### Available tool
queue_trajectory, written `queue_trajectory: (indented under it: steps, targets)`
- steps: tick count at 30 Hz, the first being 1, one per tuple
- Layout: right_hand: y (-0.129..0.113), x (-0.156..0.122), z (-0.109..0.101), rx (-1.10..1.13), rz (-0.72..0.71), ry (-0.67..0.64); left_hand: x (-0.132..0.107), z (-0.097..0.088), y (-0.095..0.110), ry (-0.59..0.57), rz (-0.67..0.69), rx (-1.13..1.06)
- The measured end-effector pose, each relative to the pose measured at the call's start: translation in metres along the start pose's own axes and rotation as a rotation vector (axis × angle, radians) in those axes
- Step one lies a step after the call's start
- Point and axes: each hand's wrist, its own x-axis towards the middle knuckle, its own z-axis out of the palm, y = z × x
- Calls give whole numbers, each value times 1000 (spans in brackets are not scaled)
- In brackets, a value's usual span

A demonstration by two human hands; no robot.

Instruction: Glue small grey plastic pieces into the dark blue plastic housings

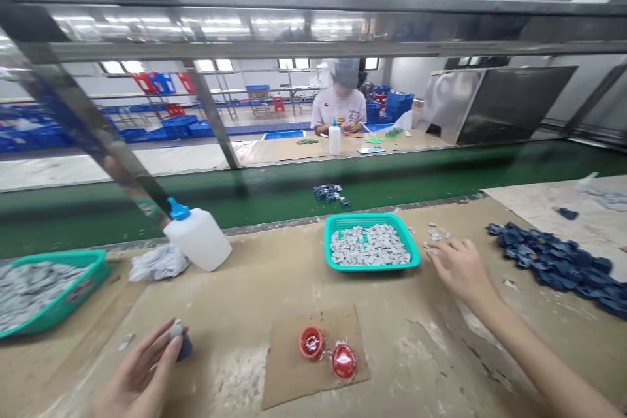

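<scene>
At the lower left, my left hand (147,366) pinches a small dark blue piece (185,347) with a small light grey piece (176,329) at its top, between thumb and fingers. My right hand (458,268) reaches to the right of a green basket (372,268) full of small grey pieces. Its fingertips close down on a small grey piece at the table, beside several loose grey pieces (437,232). Two small red cups (311,343) with clear, shiny contents stand on a cardboard square (289,379) between my hands.
A white bottle with a blue cap (198,238) leans beside a crumpled white cloth (159,263). Another green basket (63,304) is at left, and dark blue pieces (553,255) lie in a heap at right. Beyond the green belt (264,189) sits a person (339,104); a metal shelf (313,26) crosses overhead.
</scene>
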Motion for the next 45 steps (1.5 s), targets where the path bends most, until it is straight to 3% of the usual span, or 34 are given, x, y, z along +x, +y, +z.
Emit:
queue_trajectory:
  steps: [2,5,8,12,15,20,25,27,29,32,37,45]
  targets:
    - [-17,30,-8,117,21,-28,5,1,1,-8,-39,-22]
    - [-59,92,-9,237,-7,-220,13,9,-2,-87,11,-56]
    - [-104,155,12,231,-50,-489,20,21,2,-330,92,36]
    - [-144,215,62,209,-74,-744,32,50,27,-712,244,256]
    - [-158,240,95,159,-47,-881,57,90,49,-873,365,347]
    - [-164,262,134,125,-30,-1008,133,186,79,-1019,495,368]
    - [-163,281,165,204,-78,-1081,210,281,95,-835,594,277]
    - [-166,289,175,257,-127,-1084,230,308,95,-807,604,234]
    - [-171,294,182,314,-181,-1071,242,326,92,-850,596,202]
    - [-180,294,184,390,-237,-1043,248,328,83,-917,576,153]
    - [-198,278,168,518,-270,-1019,241,291,70,-956,507,92]
    - [-244,252,136,672,-268,-1083,209,242,60,-802,431,81]
